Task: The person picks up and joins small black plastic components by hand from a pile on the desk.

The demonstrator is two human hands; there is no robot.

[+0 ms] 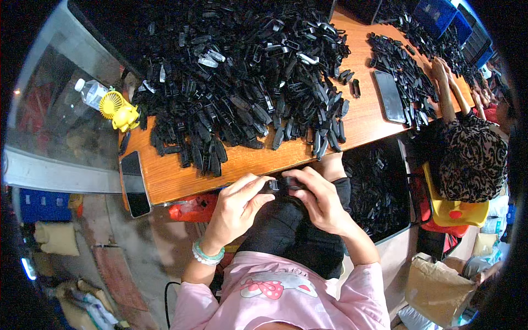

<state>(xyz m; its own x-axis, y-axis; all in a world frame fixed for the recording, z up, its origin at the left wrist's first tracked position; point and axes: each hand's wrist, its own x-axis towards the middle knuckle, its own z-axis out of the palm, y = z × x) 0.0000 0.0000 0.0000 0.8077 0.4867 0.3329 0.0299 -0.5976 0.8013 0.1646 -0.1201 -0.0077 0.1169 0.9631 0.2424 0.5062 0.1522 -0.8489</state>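
Observation:
My left hand [237, 208], with a pale green bracelet on its wrist, pinches a small black plastic piece [272, 186] between thumb and fingers. Close to its right, my right hand [322, 202] grips another dark plastic piece [291, 183], partly covered by the fingers. The two pieces are held nearly end to end above my lap, just off the table's near edge. Whether they touch I cannot tell. Beyond my hands, a big heap of similar black plastic pieces [220, 104] covers much of the wooden table [242, 162].
A phone [135, 184] lies at the table's left corner, near a yellow fan [118, 111] and a clear bottle [91, 92]. Another dark phone [389, 96] rests farther right. Below the table, a black bin [379, 187] holds more pieces. A co-worker's hands [441, 74] reach over the table at right.

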